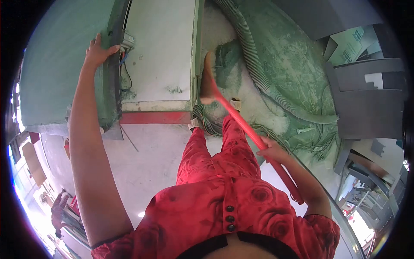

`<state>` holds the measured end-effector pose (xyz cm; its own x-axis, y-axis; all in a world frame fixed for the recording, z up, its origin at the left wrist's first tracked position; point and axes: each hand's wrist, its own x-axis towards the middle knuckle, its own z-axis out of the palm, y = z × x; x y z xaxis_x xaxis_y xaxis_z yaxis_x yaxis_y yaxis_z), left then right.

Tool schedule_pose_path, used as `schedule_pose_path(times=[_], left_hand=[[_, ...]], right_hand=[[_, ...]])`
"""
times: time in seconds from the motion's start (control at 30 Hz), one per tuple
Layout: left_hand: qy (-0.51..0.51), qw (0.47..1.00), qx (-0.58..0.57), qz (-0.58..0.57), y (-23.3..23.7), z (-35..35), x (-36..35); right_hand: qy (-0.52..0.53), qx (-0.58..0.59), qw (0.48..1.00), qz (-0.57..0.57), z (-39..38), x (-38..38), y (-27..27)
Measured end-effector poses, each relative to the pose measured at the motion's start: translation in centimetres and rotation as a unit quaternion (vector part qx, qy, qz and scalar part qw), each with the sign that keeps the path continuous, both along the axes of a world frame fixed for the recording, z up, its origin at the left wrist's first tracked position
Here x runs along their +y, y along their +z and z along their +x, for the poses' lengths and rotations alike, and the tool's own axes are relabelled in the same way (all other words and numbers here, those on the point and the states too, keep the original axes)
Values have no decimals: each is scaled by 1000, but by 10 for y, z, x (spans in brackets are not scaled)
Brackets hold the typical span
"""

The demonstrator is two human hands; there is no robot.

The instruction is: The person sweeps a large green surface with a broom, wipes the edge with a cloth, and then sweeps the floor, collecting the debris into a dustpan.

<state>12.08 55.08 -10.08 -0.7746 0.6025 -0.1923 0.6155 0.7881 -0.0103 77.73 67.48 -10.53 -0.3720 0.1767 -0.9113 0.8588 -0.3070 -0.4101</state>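
My right hand (273, 151) is wrapped round the red handle of a broom (242, 123). The handle slants from beside my right hip up to the brush end (208, 80), which is slightly blurred on the dusty floor next to the white-topped cabinet (161, 52). My left hand (99, 52) lies against the edge of a large green machine panel (64, 64), fingers apart, with nothing in it. Close to that thumb sits a small metal fitting (127, 41) with thin cables.
A ribbed grey hose (254, 64) curves over the green-dusted floor (289, 56). Tangled cables (211, 125) lie near my feet. At right stand stacked grey sheets (368, 112) and a printed cardboard piece (347, 45). A red strip (155, 117) borders the cabinet's base.
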Motion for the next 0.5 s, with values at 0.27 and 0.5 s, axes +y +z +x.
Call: schedule_pose_path(times=[0.27,0.5], left_hand=[[15,1000,6,9,-7,-7,-6],[16,999,-24,36,-4,-6,-7]], right_hand=[[287,0,956,65,27,37,-130],[325,-81,935,115,15,133,-119]])
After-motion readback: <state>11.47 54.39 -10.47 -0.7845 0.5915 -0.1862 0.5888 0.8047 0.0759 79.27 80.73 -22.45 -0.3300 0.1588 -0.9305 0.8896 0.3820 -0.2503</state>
